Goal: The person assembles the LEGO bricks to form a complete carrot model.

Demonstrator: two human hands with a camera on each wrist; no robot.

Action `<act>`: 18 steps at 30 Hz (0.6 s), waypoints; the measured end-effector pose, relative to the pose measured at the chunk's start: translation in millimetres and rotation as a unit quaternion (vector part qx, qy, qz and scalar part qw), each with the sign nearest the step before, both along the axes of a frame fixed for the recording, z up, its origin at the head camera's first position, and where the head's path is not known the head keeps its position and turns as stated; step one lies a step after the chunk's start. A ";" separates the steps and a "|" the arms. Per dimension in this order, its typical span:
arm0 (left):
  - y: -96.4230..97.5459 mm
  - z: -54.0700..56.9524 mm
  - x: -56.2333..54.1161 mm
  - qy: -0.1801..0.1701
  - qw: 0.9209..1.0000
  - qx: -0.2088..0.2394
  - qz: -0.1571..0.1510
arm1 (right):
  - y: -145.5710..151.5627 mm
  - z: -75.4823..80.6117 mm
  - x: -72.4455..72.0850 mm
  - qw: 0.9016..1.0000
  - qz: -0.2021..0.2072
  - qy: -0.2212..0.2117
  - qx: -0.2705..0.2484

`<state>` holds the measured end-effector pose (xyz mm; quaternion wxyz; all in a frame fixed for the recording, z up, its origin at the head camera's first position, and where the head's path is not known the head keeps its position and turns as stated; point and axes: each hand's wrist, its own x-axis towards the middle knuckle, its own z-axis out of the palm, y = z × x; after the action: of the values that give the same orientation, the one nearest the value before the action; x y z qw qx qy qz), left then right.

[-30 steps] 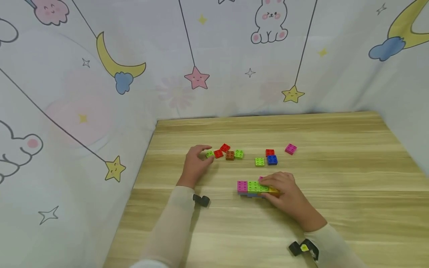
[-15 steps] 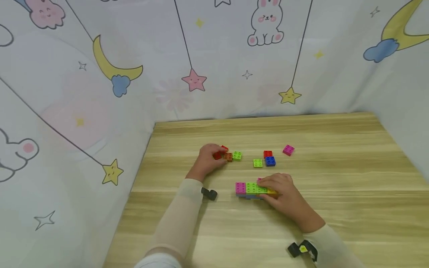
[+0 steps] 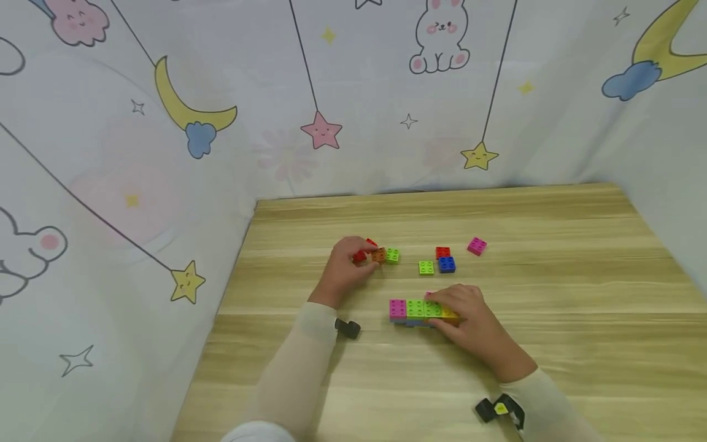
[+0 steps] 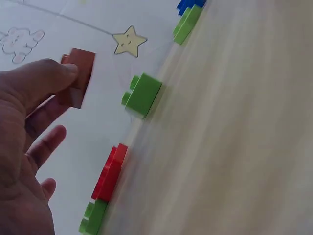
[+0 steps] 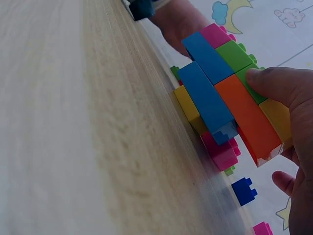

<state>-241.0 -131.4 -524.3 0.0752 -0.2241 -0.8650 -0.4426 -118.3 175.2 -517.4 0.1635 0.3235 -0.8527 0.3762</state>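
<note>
A brown toy building brick is pinched between the thumb and fingers of my left hand, raised off the table in the left wrist view. Red bricks and a green brick stand close to that hand. My right hand grips the right end of a built block of stacked bricks. Its thumb presses a green brick of that block in the right wrist view. Blue, orange, yellow, green and pink bricks make up the block; the hand hides part of it.
Beyond the block lie a loose light green brick, a blue brick, a red brick and a pink brick. The wooden table meets a patterned cloth at its back edge.
My left hand has moved right, from beside the leftmost green brick to the brown brick, which it now pinches and lifts. The right hand stays on the built block.
</note>
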 end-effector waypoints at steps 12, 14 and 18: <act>26.6 20.7 85.8 0.067 0.985 0.074 -0.139 | 3.4 -0.4 -1.4 0.999 -0.011 -0.026 0.022; 28.5 21.2 91.4 0.077 0.984 0.059 -0.149 | 3.5 0.3 -1.0 0.999 -0.008 -0.031 0.018; 30.2 20.1 96.3 0.091 0.984 0.024 -0.149 | 3.6 0.3 -0.3 0.999 -0.005 -0.033 0.014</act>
<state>-144.7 -101.3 -504.3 0.0925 -0.3884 -0.8003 -0.4474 -118.6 178.8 -517.1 0.1326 0.3088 -0.8645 0.3738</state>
